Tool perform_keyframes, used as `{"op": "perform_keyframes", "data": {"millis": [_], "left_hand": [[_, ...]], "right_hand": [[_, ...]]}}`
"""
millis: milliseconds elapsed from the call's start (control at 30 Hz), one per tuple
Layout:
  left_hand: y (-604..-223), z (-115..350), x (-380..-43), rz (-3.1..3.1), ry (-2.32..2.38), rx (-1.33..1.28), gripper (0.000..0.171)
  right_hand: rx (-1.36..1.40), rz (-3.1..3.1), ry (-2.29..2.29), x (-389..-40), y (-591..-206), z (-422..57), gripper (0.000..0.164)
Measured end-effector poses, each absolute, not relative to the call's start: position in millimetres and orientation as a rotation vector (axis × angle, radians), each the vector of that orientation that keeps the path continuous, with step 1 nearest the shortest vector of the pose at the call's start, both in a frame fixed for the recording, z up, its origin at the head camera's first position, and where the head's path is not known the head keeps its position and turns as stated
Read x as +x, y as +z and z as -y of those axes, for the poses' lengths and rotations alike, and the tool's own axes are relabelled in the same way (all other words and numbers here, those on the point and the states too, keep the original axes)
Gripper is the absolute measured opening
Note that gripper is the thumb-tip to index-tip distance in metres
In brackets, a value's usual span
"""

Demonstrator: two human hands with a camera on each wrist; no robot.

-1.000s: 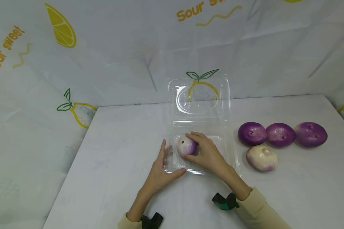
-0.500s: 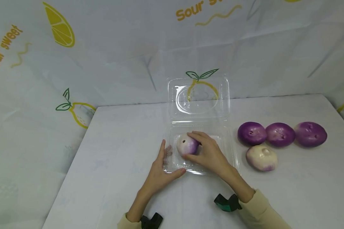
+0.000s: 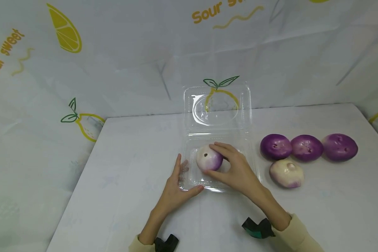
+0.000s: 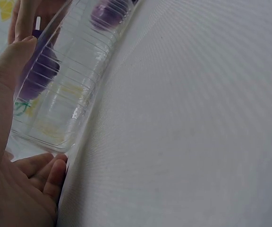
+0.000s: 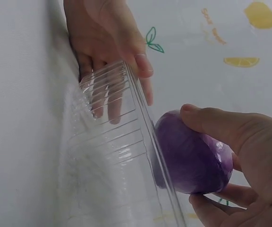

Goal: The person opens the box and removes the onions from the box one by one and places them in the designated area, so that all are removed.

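Observation:
A round purple-and-white onion (image 3: 207, 159) is in my right hand (image 3: 236, 171), held between thumb and fingers from its right side. It is over the clear plastic box (image 3: 193, 182); in the right wrist view the onion (image 5: 190, 156) shows largely above the rim. My left hand (image 3: 173, 192) rests against the box's front left corner, thumb along the front rim and straight fingers at the left wall. Beneath the rim, those fingers (image 5: 114, 101) show through the clear wall in the right wrist view. The box's hinged lid (image 3: 218, 120) stands raised at the back.
Right of the box, a row of purple onions (image 3: 307, 148) lies on the white table (image 3: 129, 157). A paler onion (image 3: 286, 174) sits in front of the row. Behind the table hangs a white cloth (image 3: 129, 70) with lemon prints.
My right hand has moved slightly right with the onion, which looks a little larger and higher than before. The left hand and the box have stayed put.

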State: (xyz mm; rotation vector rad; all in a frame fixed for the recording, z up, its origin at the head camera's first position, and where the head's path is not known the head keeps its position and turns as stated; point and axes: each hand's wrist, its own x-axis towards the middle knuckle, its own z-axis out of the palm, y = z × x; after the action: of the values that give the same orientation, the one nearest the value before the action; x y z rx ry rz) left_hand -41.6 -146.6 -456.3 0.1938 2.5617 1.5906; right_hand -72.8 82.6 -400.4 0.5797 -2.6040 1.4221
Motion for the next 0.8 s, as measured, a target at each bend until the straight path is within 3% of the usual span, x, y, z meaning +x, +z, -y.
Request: {"op": "perform_keyframes", "data": {"millis": [800], "left_hand": [[-455.8,146.1,-41.1,-2.556,1.594,0.156,0.120]], "right_hand": [[0.494,2.483,1.342,-49.4,-381.1,-131.3,0.068]]}}
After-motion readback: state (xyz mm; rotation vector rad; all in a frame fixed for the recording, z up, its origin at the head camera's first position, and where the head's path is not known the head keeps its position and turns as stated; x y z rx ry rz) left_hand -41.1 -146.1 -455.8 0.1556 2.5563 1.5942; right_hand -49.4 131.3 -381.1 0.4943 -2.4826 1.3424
